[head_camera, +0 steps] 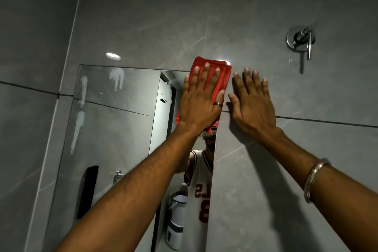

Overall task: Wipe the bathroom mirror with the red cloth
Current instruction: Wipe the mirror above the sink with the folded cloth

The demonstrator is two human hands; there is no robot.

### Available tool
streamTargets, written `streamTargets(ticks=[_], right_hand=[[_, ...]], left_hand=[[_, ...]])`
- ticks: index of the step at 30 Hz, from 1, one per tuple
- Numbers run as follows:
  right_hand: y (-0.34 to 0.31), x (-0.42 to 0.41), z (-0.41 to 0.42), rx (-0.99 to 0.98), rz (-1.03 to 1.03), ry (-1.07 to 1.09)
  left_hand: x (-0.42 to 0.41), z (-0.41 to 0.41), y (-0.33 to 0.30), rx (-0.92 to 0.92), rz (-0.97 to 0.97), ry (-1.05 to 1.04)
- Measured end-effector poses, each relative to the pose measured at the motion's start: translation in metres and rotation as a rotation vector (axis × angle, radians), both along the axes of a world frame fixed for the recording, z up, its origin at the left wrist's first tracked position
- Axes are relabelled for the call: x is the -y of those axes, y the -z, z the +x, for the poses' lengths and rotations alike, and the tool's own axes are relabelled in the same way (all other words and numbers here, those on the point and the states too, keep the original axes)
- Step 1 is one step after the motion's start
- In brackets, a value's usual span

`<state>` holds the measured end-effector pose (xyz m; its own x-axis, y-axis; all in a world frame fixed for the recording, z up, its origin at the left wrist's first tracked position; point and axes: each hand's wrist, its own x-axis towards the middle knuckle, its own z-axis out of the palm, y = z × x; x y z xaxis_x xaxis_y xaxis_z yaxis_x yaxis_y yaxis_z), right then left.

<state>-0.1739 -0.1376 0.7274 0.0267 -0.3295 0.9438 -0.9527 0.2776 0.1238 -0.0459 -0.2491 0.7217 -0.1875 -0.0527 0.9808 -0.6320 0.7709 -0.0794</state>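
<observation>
The red cloth [212,80] lay pinned at the mirror's [114,129] top right corner under the flat, spread left hand [201,100], whose even pressure should drag it leftward through the white streaks [117,79], while the right hand [251,100], spread and holding nothing, braced on the wall [306,149].

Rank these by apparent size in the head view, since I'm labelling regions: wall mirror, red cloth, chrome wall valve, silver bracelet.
1. Frameless wall mirror
2. Red cloth, partly covered by the left hand
3. Chrome wall valve and silver bracelet: look alike, unranked.

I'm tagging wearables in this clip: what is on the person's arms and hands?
Both forearms are bare, with no sleeves in view. The left hand wears a thin dark ring on one finger. The right hand has no ring visible; its wrist carries a plain silver metal bangle. No gloves or watch.
</observation>
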Motion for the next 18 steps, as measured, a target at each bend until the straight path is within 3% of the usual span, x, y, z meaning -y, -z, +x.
streamTargets(ticks=[4, 18], right_hand=[[-0.006, 0.007, 0.011, -0.135, 0.043, 0.016], [-0.023, 0.090, 0.109, -0.313, 0.089, -0.081]], left_hand=[[0.013, 0.021, 0.000, 0.027, 0.010, -0.034], [0.101, 0.117, 0.007, -0.057, 0.010, -0.103]])
